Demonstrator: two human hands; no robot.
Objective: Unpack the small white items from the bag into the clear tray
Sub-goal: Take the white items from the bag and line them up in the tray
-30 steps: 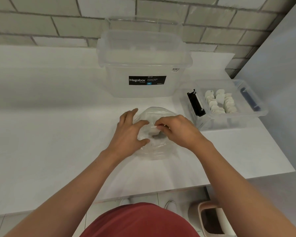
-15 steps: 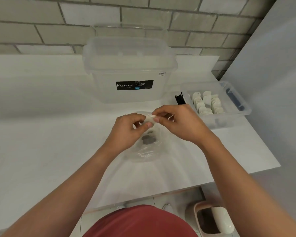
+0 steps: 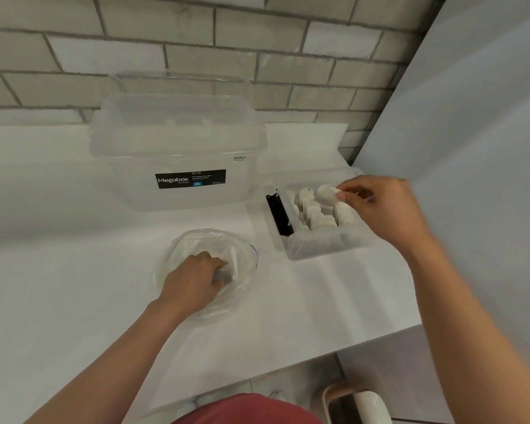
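1. White countertop (image 3: 58, 270) against a pale brick wall (image 3: 196, 41), with a big lidded Megabox storage box (image 3: 178, 154) at the back. The clear tray (image 3: 315, 244) sits at centre right, and the clear plastic bag (image 3: 242, 249) lies just left of it, in the middle of the frame.
2. The right hand (image 3: 383, 206) is over the far end of the tray, thumb and forefinger pinching one small white item (image 3: 326, 192) by what looks like a thin tab. That item hangs just above the rows of white items (image 3: 315, 212) already packed in.
3. The left hand (image 3: 193, 280) is down on the bag, fingers curled and bunching the plastic, so it's gripping the bag in place.
4. Doing this bit well, imo: lower the item into the open gap at the far end of the rows instead of dropping it, since the neighbours look like they'd tip or get knocked. Set it upright to match the others and only then let go of the tab. Hold the bag steady so its mouth doesn't flop shut before the next grab.
5. Hard to see: the right hand covers the right side of the tray, so I can't tell how much room is left there.
6. The bag is see-through and crinkly, and the left hand covers its middle. There's a darkish smudge by the fingertips, no idea what, and I can't tell how many items remain.
7. A black piece (image 3: 279, 215) stands along the tray's left side, maybe a clip or divider.
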